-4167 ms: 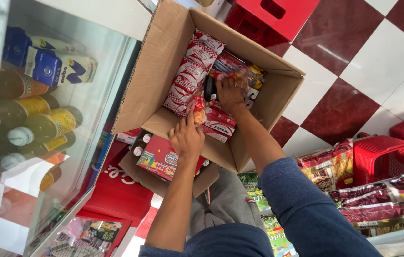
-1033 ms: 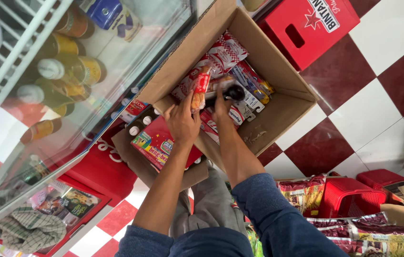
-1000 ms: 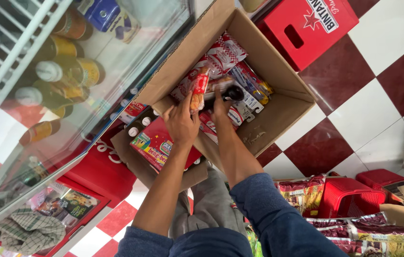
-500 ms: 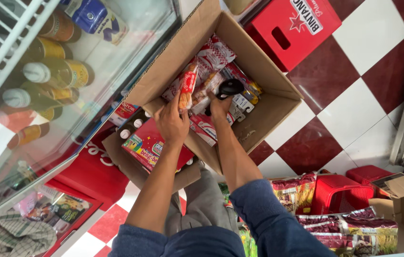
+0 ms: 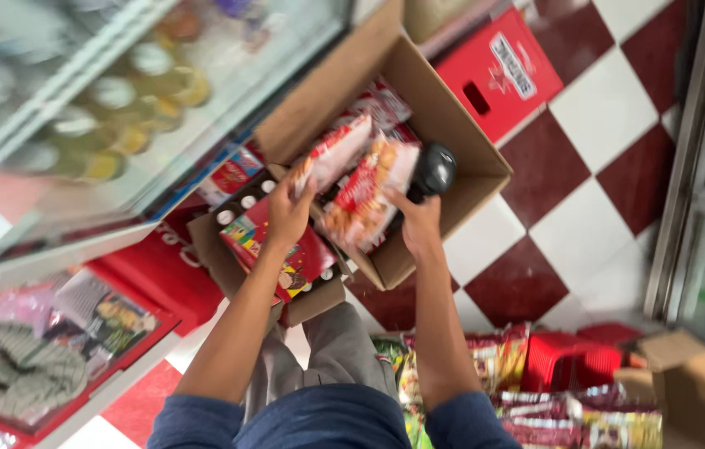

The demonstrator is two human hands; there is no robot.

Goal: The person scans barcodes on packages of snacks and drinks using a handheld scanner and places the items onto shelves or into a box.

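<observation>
Two snack packets are in your hands above the open cardboard box. Your left hand grips the red-and-white packet by its lower end, so its long axis runs up and to the right, toward the box's far side. Your right hand clamps the orange-and-red packet at its right edge; that packet runs from lower left to upper right, just beside the first. Both are blurred. More red-and-white packets lie inside the box. A smaller box with a multicoloured flat pack sits below your left hand. A red crate stands on the red-and-white checkered floor.
</observation>
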